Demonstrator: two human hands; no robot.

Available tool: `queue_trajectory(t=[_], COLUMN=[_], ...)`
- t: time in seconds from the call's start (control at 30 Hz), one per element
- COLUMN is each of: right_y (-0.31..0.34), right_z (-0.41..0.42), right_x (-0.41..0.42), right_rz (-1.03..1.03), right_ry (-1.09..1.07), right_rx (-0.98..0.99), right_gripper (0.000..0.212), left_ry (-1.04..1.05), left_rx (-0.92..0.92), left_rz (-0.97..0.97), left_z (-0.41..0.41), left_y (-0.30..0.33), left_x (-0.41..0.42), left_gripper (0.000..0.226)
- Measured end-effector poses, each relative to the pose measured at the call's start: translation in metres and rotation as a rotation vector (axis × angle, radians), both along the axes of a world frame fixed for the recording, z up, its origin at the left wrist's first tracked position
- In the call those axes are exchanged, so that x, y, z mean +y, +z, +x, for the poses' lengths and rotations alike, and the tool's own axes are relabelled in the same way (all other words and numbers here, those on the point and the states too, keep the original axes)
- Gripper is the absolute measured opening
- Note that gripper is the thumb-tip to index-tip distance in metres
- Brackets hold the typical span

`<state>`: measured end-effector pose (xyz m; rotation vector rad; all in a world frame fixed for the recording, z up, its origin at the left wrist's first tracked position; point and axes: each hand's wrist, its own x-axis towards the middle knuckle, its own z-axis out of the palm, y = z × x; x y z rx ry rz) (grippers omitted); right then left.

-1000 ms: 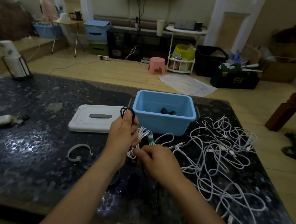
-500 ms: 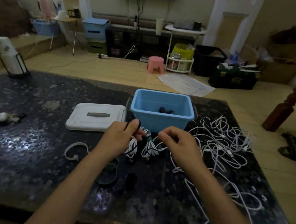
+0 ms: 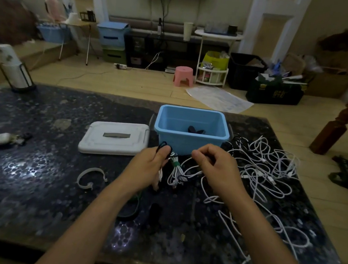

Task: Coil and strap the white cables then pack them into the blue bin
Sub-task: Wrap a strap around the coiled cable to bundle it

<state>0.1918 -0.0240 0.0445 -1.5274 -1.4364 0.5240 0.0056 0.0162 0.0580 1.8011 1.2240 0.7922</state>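
A blue bin [image 3: 190, 137] stands mid-table with a dark item inside. Just in front of it my left hand [image 3: 149, 166] grips a black strap loop and some white cable. My right hand [image 3: 214, 168] pinches a white cable end at the same height, a little apart from the left. Between the hands hangs a coiled white cable bundle [image 3: 175, 172] bound with a green strap. A tangled pile of loose white cables [image 3: 265, 172] spreads over the table's right side.
A white lid [image 3: 114, 138] lies left of the bin. A white curved strap [image 3: 90, 178] and dark straps [image 3: 131, 208] lie near my left forearm. A small white object [image 3: 1, 138] sits far left, a lantern-like holder [image 3: 16, 71] at the back left corner.
My hands have drawn apart and moved up toward the bin; the right hand left the bundle and now pinches a cable end. The view has shifted slightly.
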Motion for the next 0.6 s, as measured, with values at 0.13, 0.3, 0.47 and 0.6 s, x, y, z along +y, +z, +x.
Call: queue_trajectory(t=[0.13, 0.3, 0.47, 0.6], right_y=[0.003, 0.005, 0.001, -0.004], right_z=[0.012, -0.006, -0.037, -0.045], right_x=[0.000, -0.004, -0.009, -0.010], right_rz=[-0.004, -0.032, 0.020, 0.032], right_ry=[-0.041, 0.040, 0.203, 0.177], right_rx=[-0.121, 0.080, 0.094, -0.068], right_gripper=[0.019, 0.020, 0.009, 0.006], left_ry=[0.091, 0.130, 0.040, 0.044], left_rx=[-0.158, -0.135, -0.219, -0.233], left_rz=[-0.067, -0.141, -0.208, -0.225], left_z=[-0.007, -0.002, 0.003, 0.007], left_y=[0.002, -0.001, 0.003, 0.006], left_x=[0.008, 0.006, -0.004, -0.006], left_gripper=[0.050, 0.062, 0.059, 0.052])
